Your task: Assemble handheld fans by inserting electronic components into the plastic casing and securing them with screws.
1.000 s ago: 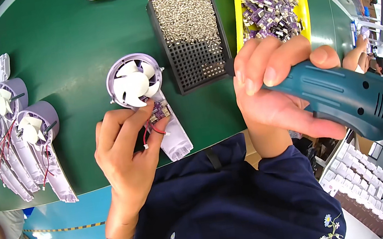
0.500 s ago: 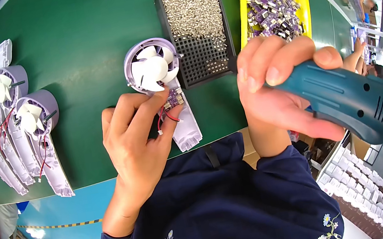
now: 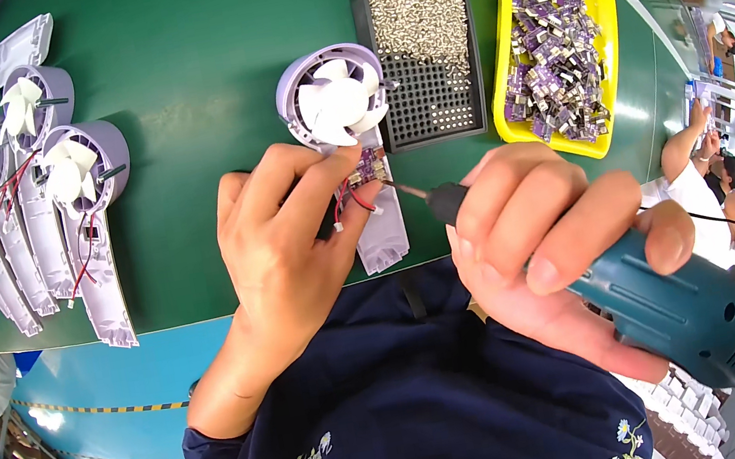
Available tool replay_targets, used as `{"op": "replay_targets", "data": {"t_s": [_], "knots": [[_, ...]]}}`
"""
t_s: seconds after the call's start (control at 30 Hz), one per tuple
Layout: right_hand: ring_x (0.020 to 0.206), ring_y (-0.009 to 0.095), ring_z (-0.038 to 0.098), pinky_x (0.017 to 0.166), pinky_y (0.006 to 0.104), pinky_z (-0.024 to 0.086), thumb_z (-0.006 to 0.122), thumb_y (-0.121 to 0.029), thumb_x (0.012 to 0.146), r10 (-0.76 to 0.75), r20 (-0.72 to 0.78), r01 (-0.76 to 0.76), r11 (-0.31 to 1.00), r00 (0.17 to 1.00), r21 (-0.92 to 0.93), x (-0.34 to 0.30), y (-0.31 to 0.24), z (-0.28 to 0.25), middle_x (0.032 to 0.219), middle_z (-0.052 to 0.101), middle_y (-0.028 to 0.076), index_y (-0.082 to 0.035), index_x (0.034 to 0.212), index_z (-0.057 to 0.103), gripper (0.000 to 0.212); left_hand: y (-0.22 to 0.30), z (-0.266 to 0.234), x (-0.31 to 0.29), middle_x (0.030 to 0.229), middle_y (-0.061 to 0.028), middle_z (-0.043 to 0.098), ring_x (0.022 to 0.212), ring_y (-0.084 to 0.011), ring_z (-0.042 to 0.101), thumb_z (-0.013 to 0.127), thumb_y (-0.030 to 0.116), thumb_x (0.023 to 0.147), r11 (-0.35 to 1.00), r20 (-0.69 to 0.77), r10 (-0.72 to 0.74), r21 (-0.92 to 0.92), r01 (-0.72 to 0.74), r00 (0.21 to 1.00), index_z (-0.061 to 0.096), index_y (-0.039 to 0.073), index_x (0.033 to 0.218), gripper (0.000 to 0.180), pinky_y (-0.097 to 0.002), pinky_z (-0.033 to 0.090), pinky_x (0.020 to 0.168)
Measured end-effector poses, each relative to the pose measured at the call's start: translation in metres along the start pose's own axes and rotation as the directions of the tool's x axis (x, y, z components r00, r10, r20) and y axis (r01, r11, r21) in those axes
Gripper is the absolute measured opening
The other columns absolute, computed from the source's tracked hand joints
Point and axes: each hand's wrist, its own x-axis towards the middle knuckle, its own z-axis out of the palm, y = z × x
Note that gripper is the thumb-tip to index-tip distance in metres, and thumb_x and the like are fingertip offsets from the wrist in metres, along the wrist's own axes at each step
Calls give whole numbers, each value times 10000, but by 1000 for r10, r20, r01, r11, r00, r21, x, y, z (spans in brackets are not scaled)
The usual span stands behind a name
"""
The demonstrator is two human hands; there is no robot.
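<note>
A lilac handheld-fan half-shell (image 3: 382,237) lies on the green table, its round head holding a white fan blade (image 3: 337,106). My left hand (image 3: 275,230) pinches a small purple circuit board (image 3: 368,167) against the shell's handle, thumb and index finger on either side. Red and black wires with white plugs (image 3: 339,226) hang beside those fingers. Wrapped round a teal electric screwdriver (image 3: 691,302) is my right hand (image 3: 553,232). The driver's thin bit (image 3: 407,189) points left, its tip beside the board near my left thumb; whether it touches a screw is too small to tell.
Just right of the fan sits a black perforated tray (image 3: 432,136) with many small silver screws. A yellow bin (image 3: 505,31) of purple boards stands beyond it. Several fan shells (image 3: 101,264) with blades and wires rest at the left. A person (image 3: 699,150) is at the far right.
My right hand has brought the screwdriver down, its bit now beside the circuit board. The left hand keeps its pinch on the board. The whole view has shifted somewhat.
</note>
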Motion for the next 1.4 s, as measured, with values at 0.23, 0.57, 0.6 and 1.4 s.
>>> {"op": "replay_targets", "data": {"t_s": [0.23, 0.57, 0.6, 1.4], "knots": [[515, 185, 490, 465, 338, 419, 584, -748, 869, -17, -4, 17, 1000, 1000, 2, 0, 13, 0, 843, 557, 91, -115, 1354, 443, 809, 1, 1, 2, 849, 30, 629, 689, -161, 562, 867, 151, 690, 1000, -32, 20, -13, -20, 999, 737, 107, 975, 316, -322, 356, 650], [510, 193, 497, 443, 323, 408, 565, -745, 876, -38, 35, 40, 996, 999, -81, -11, 14, 10, 814, 543, 81, -110, 1311, 453, 778, 0, 2, 2, 849, 31, 606, 701, -167, 551, 852, 131, 706, 1000, -35, 8, -27, -9, 999, 734, 105, 975, 295, -325, 369, 665], [511, 192, 497, 444, 324, 408, 563, -742, 877, -64, 53, 69, 992, 997, -107, -12, 16, 11, 813, 542, 79, -108, 1307, 456, 773, 0, 2, 0, 849, 31, 606, 701, -167, 551, 852, 131, 706, 1000, -39, 8, -19, -9, 999, 734, 105, 975, 295, -325, 369, 665], [434, 158, 451, 388, 295, 400, 406, -771, 935, 79, -634, 124, 955, 770, 269, -57, -23, -46, 710, 503, 60, -76, 1208, 472, 749, -10, -35, 51, 811, -21, 700, 731, -59, 564, 729, 82, 912, 807, 79, -451, -391, 444, 889, 773, 27, 1036, 142, -215, 428, 595]]}}
